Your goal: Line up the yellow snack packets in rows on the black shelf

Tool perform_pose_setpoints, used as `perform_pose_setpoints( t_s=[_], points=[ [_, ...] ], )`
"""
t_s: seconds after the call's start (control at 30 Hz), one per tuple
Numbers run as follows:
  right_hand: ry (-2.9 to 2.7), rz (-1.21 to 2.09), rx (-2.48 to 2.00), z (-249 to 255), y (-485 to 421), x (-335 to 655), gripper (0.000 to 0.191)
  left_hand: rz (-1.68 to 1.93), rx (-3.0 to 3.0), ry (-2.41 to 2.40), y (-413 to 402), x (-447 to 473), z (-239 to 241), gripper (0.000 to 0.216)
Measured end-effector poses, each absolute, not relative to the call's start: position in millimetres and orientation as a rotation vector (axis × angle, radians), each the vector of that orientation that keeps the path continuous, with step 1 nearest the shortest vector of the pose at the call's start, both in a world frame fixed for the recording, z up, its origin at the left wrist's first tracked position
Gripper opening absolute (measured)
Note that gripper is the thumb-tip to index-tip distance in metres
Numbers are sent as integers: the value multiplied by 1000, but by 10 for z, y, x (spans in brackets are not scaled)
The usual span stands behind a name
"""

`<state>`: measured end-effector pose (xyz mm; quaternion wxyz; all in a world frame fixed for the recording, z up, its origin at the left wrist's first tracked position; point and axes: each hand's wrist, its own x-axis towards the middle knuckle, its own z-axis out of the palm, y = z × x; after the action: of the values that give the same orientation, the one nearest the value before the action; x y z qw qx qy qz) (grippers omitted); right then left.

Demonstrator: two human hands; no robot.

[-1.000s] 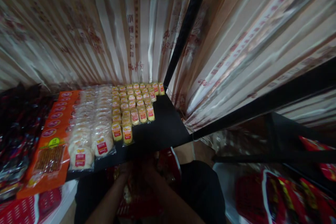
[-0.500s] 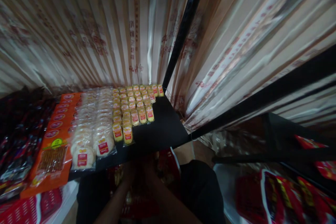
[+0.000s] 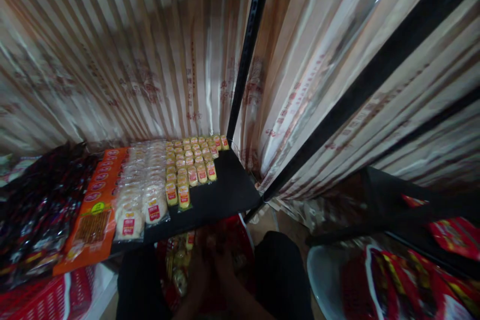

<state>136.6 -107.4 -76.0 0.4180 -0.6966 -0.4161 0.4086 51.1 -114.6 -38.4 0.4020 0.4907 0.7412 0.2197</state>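
Both hands reach down into a red basket between my knees, under the front edge of the black shelf. My left hand is beside several small yellow-wrapped snack packs in the basket's left part. Close to it, near the basket's middle, is my right hand. Deep shadow hides the fingers of both, so any hold on a pack cannot be made out. On the shelf, rows of small yellow packs with red labels stand beside clear-wrapped round white crackers.
Left along the shelf lie orange snack bags and dark shiny packets. A black metal post and rail frame the shelf before pleated printed sheeting. Red packets fill a basket at lower right; another red basket is lower left.
My view has shifted, so the shelf goods sit slightly lower. My hands stay inside the basket, drawn a little closer together, and more of the yellow packs beside the left hand show.
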Motion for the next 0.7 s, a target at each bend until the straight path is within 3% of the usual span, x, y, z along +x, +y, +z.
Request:
perform_pose_setpoints(
  t_s=[0.37, 0.7],
  points=[
    [-982, 928, -1656, -156, -1199, 1543, 26, 860, 1397, 1848, -1219, 701, -38, 37],
    [-1081, 970, -1458, 282, -566, 1346, 24, 1075, 1434, 1866, -762, 646, 513, 44]
  ],
)
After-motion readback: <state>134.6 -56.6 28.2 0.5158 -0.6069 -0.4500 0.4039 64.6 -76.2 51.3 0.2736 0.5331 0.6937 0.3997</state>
